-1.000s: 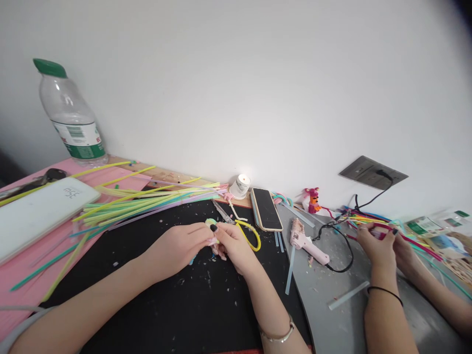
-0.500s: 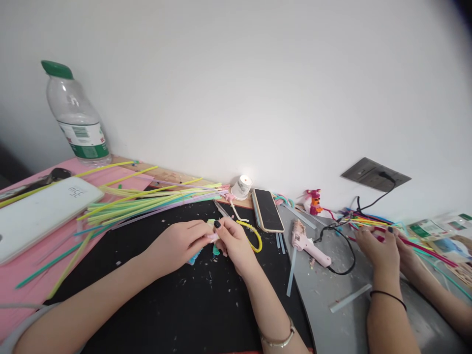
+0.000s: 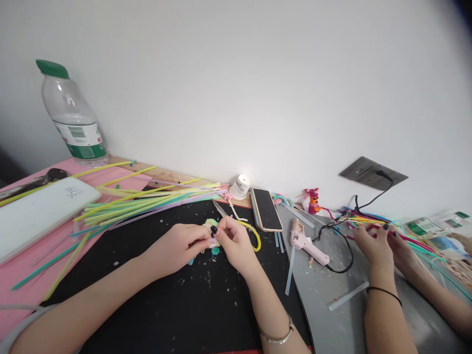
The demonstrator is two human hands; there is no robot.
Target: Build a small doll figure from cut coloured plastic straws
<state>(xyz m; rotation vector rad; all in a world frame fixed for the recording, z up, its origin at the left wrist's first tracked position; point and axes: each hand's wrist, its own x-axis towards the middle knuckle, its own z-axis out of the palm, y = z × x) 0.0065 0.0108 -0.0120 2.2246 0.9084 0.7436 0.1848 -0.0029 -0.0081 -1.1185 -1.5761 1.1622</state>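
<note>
Above the black mat, my left hand [image 3: 177,250] and my right hand [image 3: 236,248] meet, both closed in a pinch on a small fuzzy pipe-cleaner piece [image 3: 211,223]. Pale yellow-green, pink, blue and teal bits of it show between the fingers; most of its shape is hidden. A yellow pipe cleaner [image 3: 256,236] curves out just beyond my right hand. Behind the hands, the tip of a pointed metal tool [image 3: 220,208] shows; the rest of it is covered. A bundle of pastel pipe cleaners [image 3: 125,209] lies to the left.
A white power bank [image 3: 40,216] and a bottle [image 3: 75,123] stand left. Along the wall are a paper cup [image 3: 240,187], a phone [image 3: 267,210] and a pink figure [image 3: 312,200]. A pink glue gun [image 3: 308,246] lies right, near a co-worker's hands [image 3: 379,248] holding red pipe cleaners.
My fingers shift slightly around the piece, and more of its pale yellow-green part shows. The co-worker's hands move a little along the red pipe cleaners. The view turns slightly.
</note>
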